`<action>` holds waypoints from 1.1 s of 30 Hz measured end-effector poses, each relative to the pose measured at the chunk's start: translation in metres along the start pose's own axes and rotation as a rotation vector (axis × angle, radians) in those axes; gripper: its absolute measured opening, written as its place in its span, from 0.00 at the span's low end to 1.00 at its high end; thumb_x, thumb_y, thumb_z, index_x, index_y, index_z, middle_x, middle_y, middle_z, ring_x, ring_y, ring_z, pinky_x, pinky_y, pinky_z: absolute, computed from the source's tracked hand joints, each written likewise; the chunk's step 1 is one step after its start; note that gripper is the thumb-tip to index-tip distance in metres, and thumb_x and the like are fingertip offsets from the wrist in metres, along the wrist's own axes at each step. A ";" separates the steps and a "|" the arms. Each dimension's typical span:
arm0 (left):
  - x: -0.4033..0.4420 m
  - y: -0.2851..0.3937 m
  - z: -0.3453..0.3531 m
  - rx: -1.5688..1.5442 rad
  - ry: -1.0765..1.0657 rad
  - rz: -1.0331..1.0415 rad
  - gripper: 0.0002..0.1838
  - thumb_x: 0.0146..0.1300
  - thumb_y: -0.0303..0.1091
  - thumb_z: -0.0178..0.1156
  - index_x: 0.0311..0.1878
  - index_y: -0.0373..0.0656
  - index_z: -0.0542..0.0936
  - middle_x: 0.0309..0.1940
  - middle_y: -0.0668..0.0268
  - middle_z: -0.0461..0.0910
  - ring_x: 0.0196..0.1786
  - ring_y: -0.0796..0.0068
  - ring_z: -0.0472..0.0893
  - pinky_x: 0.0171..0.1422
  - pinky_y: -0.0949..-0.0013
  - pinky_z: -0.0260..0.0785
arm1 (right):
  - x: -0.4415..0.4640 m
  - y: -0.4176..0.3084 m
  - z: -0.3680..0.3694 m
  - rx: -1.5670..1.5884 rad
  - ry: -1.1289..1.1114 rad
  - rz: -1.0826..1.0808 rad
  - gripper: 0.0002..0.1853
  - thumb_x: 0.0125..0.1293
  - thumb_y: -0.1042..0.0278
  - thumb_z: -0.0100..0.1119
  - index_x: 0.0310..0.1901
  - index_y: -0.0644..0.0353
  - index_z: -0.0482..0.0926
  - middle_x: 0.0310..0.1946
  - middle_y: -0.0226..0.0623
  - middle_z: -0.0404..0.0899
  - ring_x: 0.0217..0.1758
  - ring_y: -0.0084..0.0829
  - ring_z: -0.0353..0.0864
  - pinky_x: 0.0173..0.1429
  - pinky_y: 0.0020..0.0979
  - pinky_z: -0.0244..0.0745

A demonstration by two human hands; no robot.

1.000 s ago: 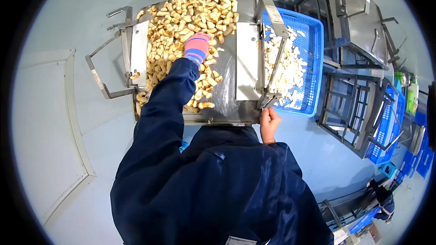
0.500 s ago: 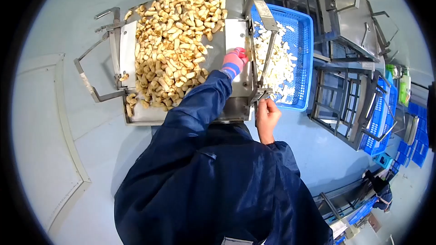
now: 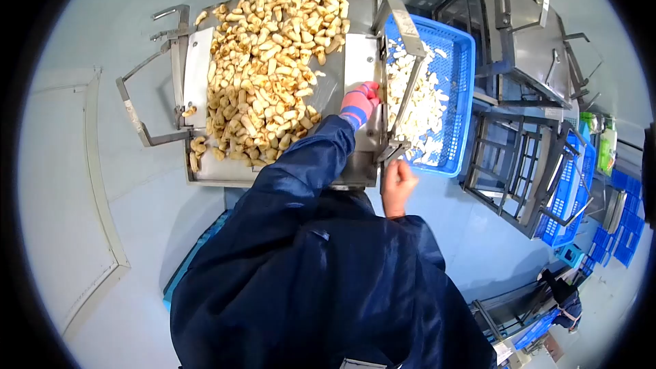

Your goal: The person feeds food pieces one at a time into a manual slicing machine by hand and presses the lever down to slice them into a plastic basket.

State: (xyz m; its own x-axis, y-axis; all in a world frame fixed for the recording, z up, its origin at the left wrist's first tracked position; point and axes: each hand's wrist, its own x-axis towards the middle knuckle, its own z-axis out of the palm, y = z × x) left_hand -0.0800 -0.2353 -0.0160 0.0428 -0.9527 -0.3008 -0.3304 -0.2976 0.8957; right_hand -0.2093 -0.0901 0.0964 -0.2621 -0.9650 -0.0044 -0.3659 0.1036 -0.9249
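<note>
My left hand point(image 3: 361, 101), in a pink and blue striped glove, rests at the right side of a white board point(image 3: 360, 55) beside the cutter's metal frame. Its fingers are closed, and whatever they hold is hidden. My bare right hand point(image 3: 398, 188) is closed around the lower end of the hinged cutter lever point(image 3: 408, 92). Left of the board, a heap of stubby yellow-brown mushrooms point(image 3: 263, 82) covers much of the steel tray point(image 3: 331, 89). Beyond the lever, pale cut slices point(image 3: 420, 106) lie in a blue perforated basket point(image 3: 465, 96).
Another metal lever frame point(image 3: 179, 75) is mounted at the tray's left side. Steel racks point(image 3: 516, 164) and a steel cabinet-like unit point(image 3: 540, 34) stand to the right, with more blue baskets point(image 3: 570, 191). Another person point(image 3: 566, 301) is far off at lower right.
The view has shifted slightly, and a teal edge now shows on the floor at lower left. Both hands keep nearly the same places at the cutter.
</note>
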 end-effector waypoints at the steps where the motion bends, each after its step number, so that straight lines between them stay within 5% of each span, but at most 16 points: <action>1: 0.003 0.005 -0.003 0.003 -0.024 -0.013 0.19 0.53 0.30 0.62 0.51 0.47 0.76 0.34 0.61 0.82 0.36 0.65 0.80 0.43 0.65 0.71 | -0.005 0.022 0.004 -0.046 0.013 -0.066 0.13 0.59 0.74 0.57 0.20 0.66 0.67 0.12 0.36 0.61 0.20 0.19 0.56 0.23 0.28 0.57; 2: 0.005 0.002 -0.003 -0.045 -0.050 -0.060 0.20 0.53 0.30 0.62 0.51 0.47 0.75 0.34 0.61 0.82 0.36 0.65 0.80 0.43 0.65 0.71 | -0.014 0.057 0.006 -0.054 -0.065 0.119 0.15 0.59 0.74 0.57 0.18 0.65 0.66 0.12 0.36 0.60 0.19 0.19 0.56 0.23 0.28 0.56; 5: 0.001 0.004 -0.003 0.002 0.003 -0.014 0.20 0.53 0.31 0.62 0.52 0.46 0.75 0.34 0.61 0.82 0.36 0.65 0.80 0.43 0.65 0.71 | 0.002 -0.002 -0.003 -0.033 -0.002 -0.027 0.15 0.59 0.74 0.57 0.18 0.65 0.66 0.12 0.37 0.61 0.18 0.20 0.56 0.23 0.28 0.56; 7: -0.004 0.009 -0.005 -0.002 -0.031 -0.019 0.19 0.54 0.30 0.62 0.52 0.46 0.75 0.35 0.62 0.82 0.37 0.67 0.80 0.43 0.67 0.71 | 0.008 -0.017 -0.004 0.099 -0.023 0.092 0.14 0.59 0.73 0.57 0.19 0.65 0.67 0.12 0.37 0.61 0.18 0.21 0.56 0.22 0.29 0.55; 9: 0.008 0.000 0.000 0.036 -0.064 -0.020 0.19 0.55 0.29 0.61 0.52 0.46 0.74 0.34 0.64 0.82 0.37 0.70 0.80 0.43 0.69 0.71 | -0.001 0.016 0.001 -0.082 0.013 -0.132 0.13 0.59 0.73 0.57 0.20 0.66 0.67 0.12 0.39 0.62 0.18 0.21 0.56 0.22 0.30 0.56; 10: 0.008 0.002 -0.003 0.000 -0.113 -0.041 0.19 0.56 0.28 0.60 0.53 0.45 0.74 0.34 0.64 0.82 0.37 0.71 0.80 0.44 0.69 0.71 | -0.012 0.048 0.004 -0.055 -0.061 0.095 0.13 0.58 0.73 0.57 0.20 0.66 0.67 0.13 0.41 0.62 0.18 0.21 0.56 0.22 0.31 0.56; 13: 0.012 -0.012 0.005 -0.054 -0.039 -0.027 0.19 0.57 0.27 0.59 0.53 0.44 0.74 0.35 0.64 0.82 0.38 0.71 0.80 0.45 0.69 0.71 | -0.001 0.004 0.002 -0.042 0.023 -0.073 0.13 0.59 0.73 0.56 0.20 0.66 0.67 0.13 0.41 0.60 0.18 0.20 0.55 0.22 0.30 0.55; 15: 0.006 -0.007 0.005 -0.012 0.026 0.033 0.18 0.56 0.32 0.60 0.51 0.46 0.76 0.35 0.60 0.82 0.38 0.62 0.80 0.45 0.65 0.71 | 0.011 -0.030 -0.003 0.018 -0.001 0.038 0.14 0.60 0.74 0.56 0.19 0.66 0.65 0.12 0.40 0.59 0.18 0.20 0.54 0.21 0.28 0.55; 20: 0.007 -0.005 0.007 -0.012 0.029 0.029 0.15 0.56 0.31 0.58 0.48 0.45 0.77 0.34 0.60 0.82 0.38 0.61 0.80 0.45 0.64 0.71 | -0.012 0.049 0.005 -0.086 -0.060 0.065 0.11 0.59 0.73 0.57 0.21 0.65 0.69 0.13 0.41 0.62 0.18 0.21 0.57 0.22 0.30 0.58; 23: 0.002 0.006 0.002 0.082 0.042 0.030 0.13 0.57 0.29 0.57 0.47 0.43 0.77 0.35 0.61 0.82 0.38 0.66 0.80 0.45 0.67 0.71 | -0.002 0.006 0.000 0.022 0.014 0.053 0.12 0.58 0.74 0.57 0.20 0.65 0.69 0.11 0.39 0.61 0.18 0.20 0.55 0.22 0.30 0.57; 24: 0.002 0.010 0.001 0.061 -0.008 -0.018 0.13 0.56 0.31 0.59 0.46 0.44 0.77 0.34 0.61 0.82 0.38 0.65 0.80 0.44 0.67 0.71 | 0.006 -0.019 -0.002 0.032 -0.004 0.028 0.16 0.62 0.72 0.54 0.18 0.64 0.63 0.11 0.26 0.58 0.18 0.14 0.56 0.20 0.26 0.52; 27: 0.002 0.011 0.003 0.145 0.045 -0.007 0.14 0.55 0.32 0.60 0.45 0.43 0.77 0.34 0.61 0.82 0.37 0.65 0.80 0.44 0.67 0.71 | -0.007 0.040 0.004 -0.186 0.063 -0.114 0.16 0.63 0.71 0.53 0.18 0.64 0.65 0.11 0.27 0.60 0.18 0.14 0.57 0.20 0.27 0.52; 32: 0.008 -0.003 0.018 0.104 0.104 -0.007 0.15 0.56 0.30 0.58 0.48 0.41 0.75 0.33 0.62 0.81 0.36 0.68 0.80 0.42 0.68 0.71 | -0.015 0.052 0.010 -0.127 -0.019 0.002 0.16 0.64 0.69 0.52 0.19 0.64 0.69 0.11 0.28 0.64 0.16 0.15 0.60 0.19 0.27 0.53; 33: 0.010 0.001 0.023 -0.096 0.088 -0.094 0.14 0.57 0.29 0.58 0.47 0.41 0.76 0.32 0.63 0.81 0.34 0.69 0.79 0.40 0.68 0.71 | -0.019 0.068 0.012 -0.187 0.009 -0.042 0.16 0.64 0.69 0.52 0.19 0.64 0.69 0.11 0.27 0.64 0.16 0.15 0.60 0.19 0.27 0.53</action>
State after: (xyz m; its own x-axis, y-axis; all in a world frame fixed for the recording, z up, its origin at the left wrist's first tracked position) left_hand -0.1019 -0.2434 -0.0256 0.1533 -0.9208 -0.3586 -0.2297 -0.3862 0.8934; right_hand -0.2185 -0.0681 0.0286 -0.2504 -0.9674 0.0370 -0.5365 0.1068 -0.8371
